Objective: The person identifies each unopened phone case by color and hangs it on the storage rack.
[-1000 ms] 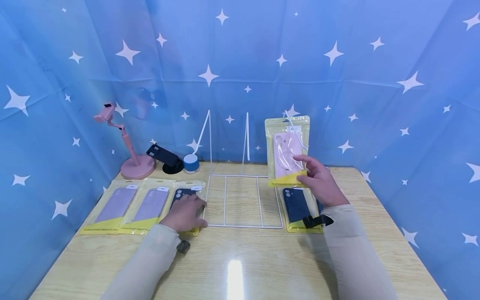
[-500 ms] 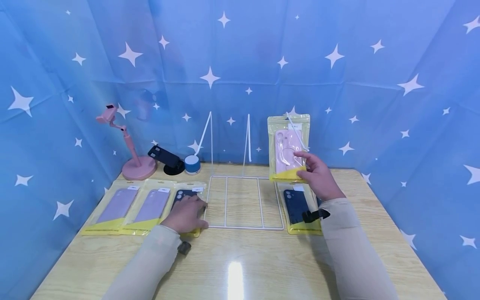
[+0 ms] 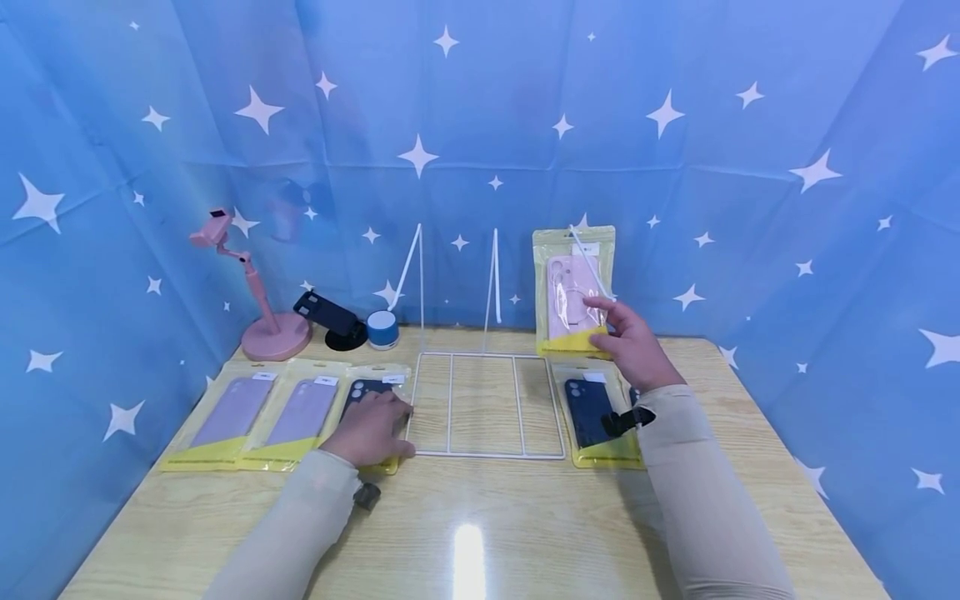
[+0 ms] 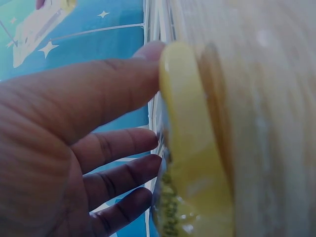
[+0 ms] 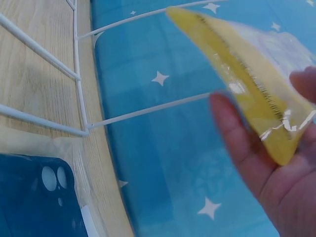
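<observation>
My right hand (image 3: pixel 637 346) pinches the lower right edge of a clear bag with a yellow bottom, which holds a pink phone case (image 3: pixel 567 308). This bag stands upright at the right prong (image 3: pixel 592 262) of a white wire rack (image 3: pixel 487 455); the prong slants down in front of it from near the bag's top hole. In the right wrist view, thumb and fingers lie on either side of the bag's yellow end (image 5: pixel 247 84). My left hand (image 3: pixel 372 429) rests on a bagged black phone case (image 3: pixel 363 387), fingers spread, thumb touching its yellow end (image 4: pixel 192 133).
Two bagged lilac phone cases (image 3: pixel 234 408) lie at the left. A bagged dark blue case (image 3: pixel 588 408) lies right of the rack, another partly hidden beside it. Behind stand a pink stand (image 3: pixel 276 335), a black phone case on a stand (image 3: pixel 330 313) and a blue-white cylinder (image 3: pixel 382 329).
My right hand and the bagged pink case have risen slightly and moved back along the prong. The left hand has stayed in place.
</observation>
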A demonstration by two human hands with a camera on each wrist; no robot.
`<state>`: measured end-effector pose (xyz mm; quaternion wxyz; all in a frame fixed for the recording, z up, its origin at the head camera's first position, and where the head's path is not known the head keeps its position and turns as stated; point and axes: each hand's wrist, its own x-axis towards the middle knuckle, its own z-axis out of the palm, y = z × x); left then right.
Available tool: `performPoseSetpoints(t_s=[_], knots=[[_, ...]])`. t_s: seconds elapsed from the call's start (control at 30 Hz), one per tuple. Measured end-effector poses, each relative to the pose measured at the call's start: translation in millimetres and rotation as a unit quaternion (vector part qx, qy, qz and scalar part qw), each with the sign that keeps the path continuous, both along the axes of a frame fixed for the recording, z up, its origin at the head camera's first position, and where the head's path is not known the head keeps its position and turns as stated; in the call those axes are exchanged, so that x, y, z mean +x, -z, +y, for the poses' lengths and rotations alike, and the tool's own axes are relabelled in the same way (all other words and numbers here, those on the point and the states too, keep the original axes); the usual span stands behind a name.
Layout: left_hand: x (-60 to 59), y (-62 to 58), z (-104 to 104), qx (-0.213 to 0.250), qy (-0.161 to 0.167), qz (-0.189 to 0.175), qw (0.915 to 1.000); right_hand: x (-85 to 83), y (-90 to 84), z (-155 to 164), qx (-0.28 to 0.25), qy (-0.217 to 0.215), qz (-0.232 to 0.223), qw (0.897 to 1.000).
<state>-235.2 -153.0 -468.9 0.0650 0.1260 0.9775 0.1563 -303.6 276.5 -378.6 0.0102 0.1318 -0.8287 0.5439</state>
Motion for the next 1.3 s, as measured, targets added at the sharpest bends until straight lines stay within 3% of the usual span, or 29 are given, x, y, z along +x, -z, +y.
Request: performPoseSetpoints(t_s=[0.43, 0.8, 1.1, 1.3], knots=[[-3.8, 5.7, -1.5, -0.007, 0.004, 0.004, 1.0000, -5.9, 1.4, 10.1, -0.010, -0.022, -0.048, 0.999], [-3.0, 4.0, -0.6, -0.006, 0.000, 0.001, 1.0000, -1.2, 1.6, 32.2, 0.012, -0.028, -0.022, 0.999], [-1.9, 3.3, 0.4, -0.007, 0.001, -0.004, 1.0000, 22.0, 12.7, 70.3, 0.104, 0.009, -0.046, 0.993], [-2.2, 2.7, -1.4, -0.009, 0.003, -0.003, 0.9999, 34.4, 25.4, 94.5, 0.189, 0.032, -0.110, 0.975]])
